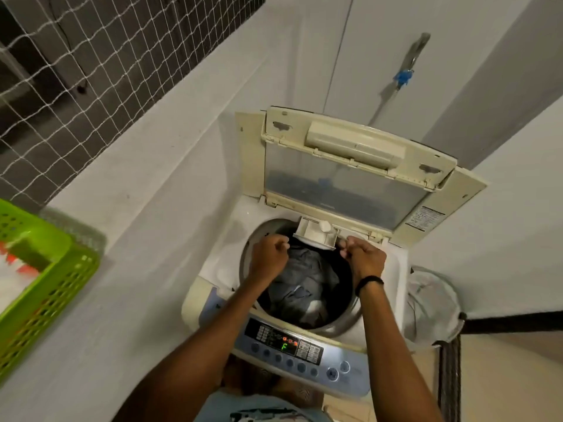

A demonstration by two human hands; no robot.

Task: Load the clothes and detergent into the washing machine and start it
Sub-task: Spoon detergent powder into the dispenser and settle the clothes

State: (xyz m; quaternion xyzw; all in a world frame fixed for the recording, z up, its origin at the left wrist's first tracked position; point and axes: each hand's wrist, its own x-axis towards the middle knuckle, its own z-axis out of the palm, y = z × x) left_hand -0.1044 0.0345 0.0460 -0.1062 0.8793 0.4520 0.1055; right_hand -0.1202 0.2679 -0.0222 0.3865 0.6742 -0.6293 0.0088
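Observation:
A top-loading washing machine (219,269) stands below me with its lid (350,178) raised. Grey-blue clothes (304,281) lie in the drum. A white detergent drawer (316,236) sticks out over the drum's far rim. My left hand (269,257) is curled at the drawer's left corner, and my right hand (364,257) is curled at its right corner; both seem to grip the drawer's edges, fingertips hidden. The control panel (292,348) near me is lit and shows a green "F".
A green perforated basket (51,287) sits on the ledge at left, under a netted window (76,71). A tap with a blue fitting (403,76) is on the wall behind the machine. A mesh laundry hamper (432,303) stands to the right.

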